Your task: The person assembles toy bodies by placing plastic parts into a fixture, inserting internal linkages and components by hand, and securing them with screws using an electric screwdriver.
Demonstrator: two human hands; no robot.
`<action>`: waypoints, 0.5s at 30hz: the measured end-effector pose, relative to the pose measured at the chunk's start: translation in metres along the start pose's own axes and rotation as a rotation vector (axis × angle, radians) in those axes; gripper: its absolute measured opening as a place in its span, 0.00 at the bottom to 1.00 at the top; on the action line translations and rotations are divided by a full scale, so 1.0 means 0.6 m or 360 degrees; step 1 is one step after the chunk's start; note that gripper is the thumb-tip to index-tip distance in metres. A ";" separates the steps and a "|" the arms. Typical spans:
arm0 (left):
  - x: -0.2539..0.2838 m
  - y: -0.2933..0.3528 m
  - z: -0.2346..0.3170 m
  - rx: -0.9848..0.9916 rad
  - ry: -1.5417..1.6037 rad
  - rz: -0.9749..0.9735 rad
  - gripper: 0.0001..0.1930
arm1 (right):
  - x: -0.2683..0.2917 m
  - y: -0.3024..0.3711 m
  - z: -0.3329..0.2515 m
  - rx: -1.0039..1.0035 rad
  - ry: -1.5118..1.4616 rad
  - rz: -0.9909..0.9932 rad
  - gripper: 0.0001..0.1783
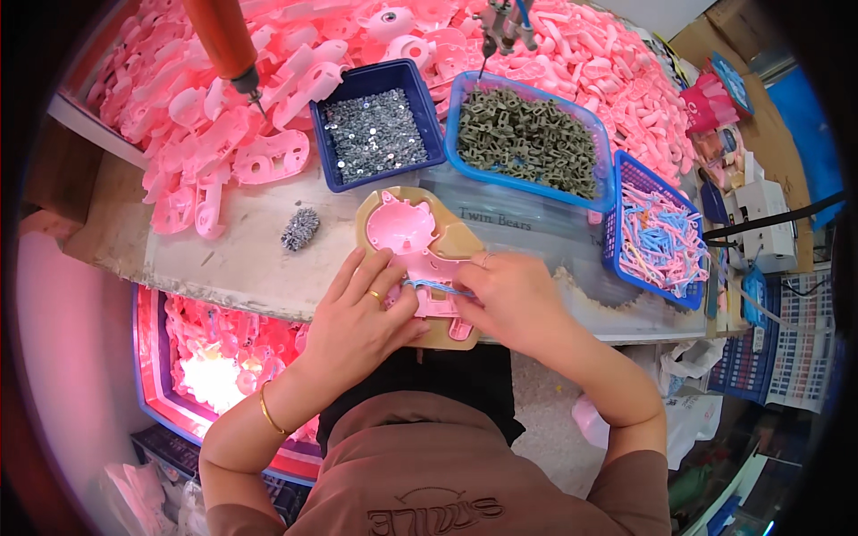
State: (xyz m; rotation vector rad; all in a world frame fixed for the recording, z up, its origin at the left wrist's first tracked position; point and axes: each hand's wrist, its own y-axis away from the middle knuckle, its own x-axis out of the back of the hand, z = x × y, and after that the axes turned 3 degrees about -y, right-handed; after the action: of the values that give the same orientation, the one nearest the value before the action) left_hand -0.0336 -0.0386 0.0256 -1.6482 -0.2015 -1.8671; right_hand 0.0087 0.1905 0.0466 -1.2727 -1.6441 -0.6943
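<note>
A pink plastic toy shell half [402,225] lies in a tan holding block [453,239] at the table's front edge. My left hand [357,314] grips its left side, fingers bent over the shell and thumb near its middle. From the right, my right hand [511,297] pinches the end of a thin light-blue plastic piece [435,286] that crosses the shell. Its fingertips partly hide that end. The left end of the blue piece reaches my left fingers; whether they hold it too, I cannot tell.
Behind stand a dark-blue bin of screws [375,134], a light-blue tub of grey-green parts [527,138] and a blue basket of pink and blue pieces [661,237]. An orange screwdriver [219,40] hangs at upper left. A screw-covered clump [300,229] sits left; pink shells [201,116] pile behind.
</note>
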 end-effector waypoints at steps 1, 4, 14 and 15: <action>-0.003 -0.001 0.001 0.0006 -0.0004 0.0011 0.20 | -0.003 0.001 0.001 0.0048 -0.0001 0.0027 0.08; -0.008 0.001 -0.001 -0.0006 0.0006 0.0048 0.19 | -0.007 0.005 -0.001 0.0033 0.0009 0.0187 0.07; -0.011 0.002 0.001 0.0027 0.0085 0.0093 0.22 | 0.003 -0.004 -0.002 -0.0155 -0.0070 0.0038 0.05; -0.011 0.003 -0.001 0.0031 0.0064 0.0110 0.22 | 0.010 -0.010 0.000 -0.0150 0.0042 -0.0180 0.05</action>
State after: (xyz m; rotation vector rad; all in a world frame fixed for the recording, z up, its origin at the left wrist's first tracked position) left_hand -0.0330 -0.0376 0.0189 -1.5829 -0.1436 -1.8393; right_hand 0.0028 0.1909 0.0524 -1.2383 -1.6883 -0.8628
